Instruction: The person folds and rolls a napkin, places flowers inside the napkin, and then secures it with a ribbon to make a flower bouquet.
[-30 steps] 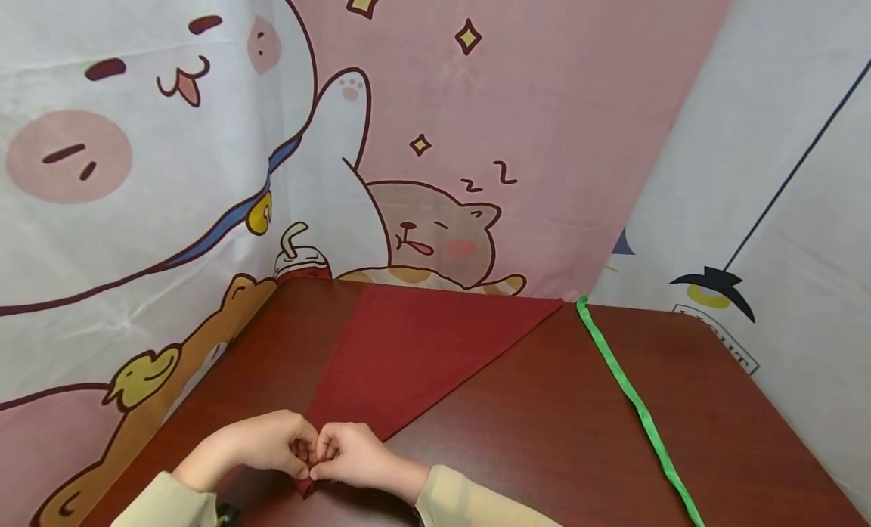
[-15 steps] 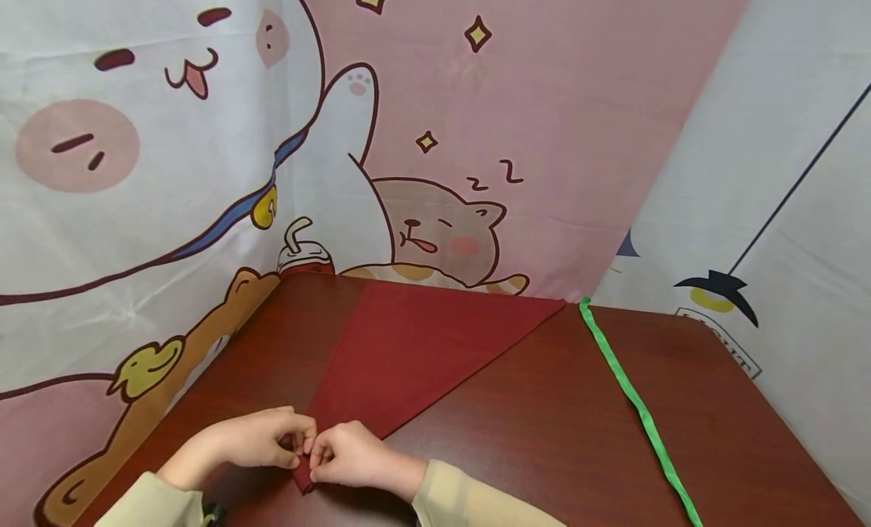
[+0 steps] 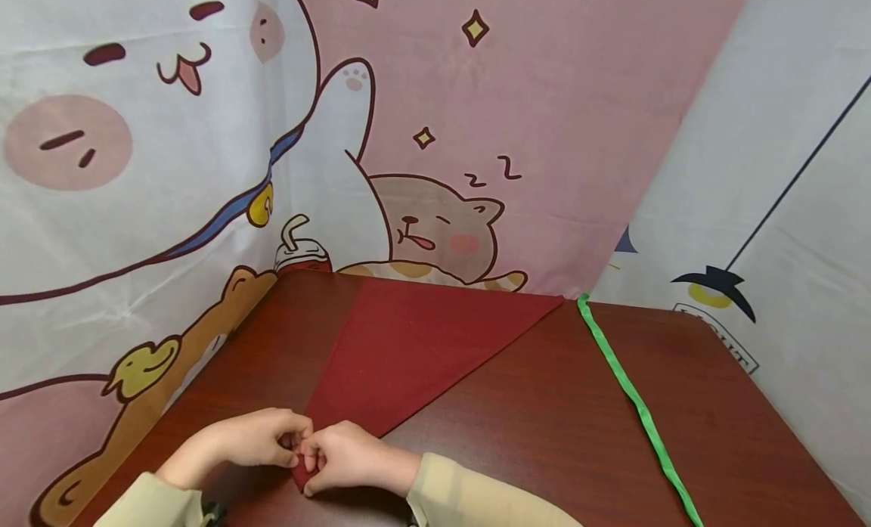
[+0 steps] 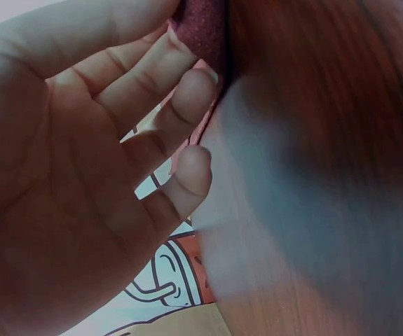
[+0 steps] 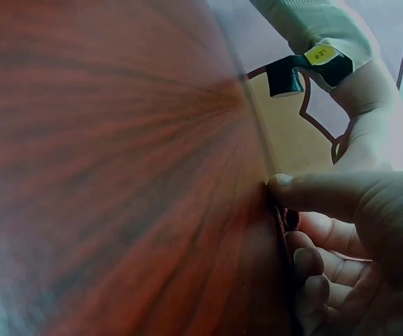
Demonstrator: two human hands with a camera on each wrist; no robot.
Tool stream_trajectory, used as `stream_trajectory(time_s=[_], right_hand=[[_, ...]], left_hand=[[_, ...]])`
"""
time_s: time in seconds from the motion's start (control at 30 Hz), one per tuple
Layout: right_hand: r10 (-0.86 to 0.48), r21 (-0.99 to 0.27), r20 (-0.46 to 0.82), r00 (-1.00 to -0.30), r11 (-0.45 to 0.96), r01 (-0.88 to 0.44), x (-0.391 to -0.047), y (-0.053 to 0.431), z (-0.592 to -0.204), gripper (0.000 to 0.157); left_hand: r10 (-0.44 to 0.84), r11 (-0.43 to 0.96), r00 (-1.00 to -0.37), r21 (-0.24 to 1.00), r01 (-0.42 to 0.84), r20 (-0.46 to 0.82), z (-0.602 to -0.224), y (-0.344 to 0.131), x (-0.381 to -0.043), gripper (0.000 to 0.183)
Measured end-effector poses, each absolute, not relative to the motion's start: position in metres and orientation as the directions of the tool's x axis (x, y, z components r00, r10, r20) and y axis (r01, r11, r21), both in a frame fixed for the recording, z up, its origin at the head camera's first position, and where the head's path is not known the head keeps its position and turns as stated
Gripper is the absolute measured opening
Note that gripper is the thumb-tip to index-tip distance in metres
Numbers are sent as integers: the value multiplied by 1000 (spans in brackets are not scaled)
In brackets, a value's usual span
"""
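A dark red cloth [image 3: 422, 345] lies on the table as a flat triangle, its narrow corner toward the person. At that near corner my left hand [image 3: 255, 436] pinches the cloth between thumb and fingers. My right hand [image 3: 357, 459] holds the same corner from the right, thumb low by the tip and fingers curled just above it. The fingers of both hands meet there and hide part of the fold. In the left wrist view a bit of cloth [image 4: 202, 31] shows at the fingertips. The right wrist view shows a small dark rolled edge [image 5: 294, 220] between thumb and fingers.
A long green ribbon [image 3: 633, 395] runs down the right part of the brown wooden table [image 3: 531, 429]. Cartoon-printed fabric [image 3: 537, 134] hangs behind and beside the table. A dark band with a yellow label [image 5: 320, 56] sits at the left wrist.
The hands parted slightly, baring the cloth's tip, and my right fingers have since come back against the left ones. My right thumb has moved down to the tip. The head view shifted slightly.
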State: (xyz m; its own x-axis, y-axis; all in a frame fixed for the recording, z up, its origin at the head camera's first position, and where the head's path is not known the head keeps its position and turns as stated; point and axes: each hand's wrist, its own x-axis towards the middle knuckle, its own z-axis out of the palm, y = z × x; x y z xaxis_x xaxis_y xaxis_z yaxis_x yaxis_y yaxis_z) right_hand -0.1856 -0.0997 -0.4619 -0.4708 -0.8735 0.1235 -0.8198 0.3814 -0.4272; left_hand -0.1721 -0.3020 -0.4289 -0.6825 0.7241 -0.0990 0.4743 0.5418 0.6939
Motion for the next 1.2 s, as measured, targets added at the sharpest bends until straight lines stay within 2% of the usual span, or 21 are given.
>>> stream_trajectory(time_s=[0.4,0.53,0.7,0.9,1.03,1.2], right_hand=[[-856,-395,127,-501,420,-817,-185,-102,-461,26],[-827,-383,129,-547,468,-797,-180,-105,-460,33],[-777,-328,89,-624,568,-755,-172,-110,-458,43],[-739,-295,36,-672,635,-714,-169,-111,-457,45],[-728,-283,32,-685,650,-705,-170,-113,-456,41],[-692,-243,4,-722,700,-672,-172,-116,-455,40]], left_hand=[[717,564,-690,665,490,-100,-425,-308,-169,30],[717,556,-691,672,489,-90,-425,-309,-171,22],[746,485,-663,731,479,-61,-430,-306,-177,14],[766,427,-642,777,463,-38,-437,-305,-178,11],[752,456,-658,752,476,-39,-436,-309,-176,13],[733,509,-677,718,474,-73,-432,-313,-171,26]])
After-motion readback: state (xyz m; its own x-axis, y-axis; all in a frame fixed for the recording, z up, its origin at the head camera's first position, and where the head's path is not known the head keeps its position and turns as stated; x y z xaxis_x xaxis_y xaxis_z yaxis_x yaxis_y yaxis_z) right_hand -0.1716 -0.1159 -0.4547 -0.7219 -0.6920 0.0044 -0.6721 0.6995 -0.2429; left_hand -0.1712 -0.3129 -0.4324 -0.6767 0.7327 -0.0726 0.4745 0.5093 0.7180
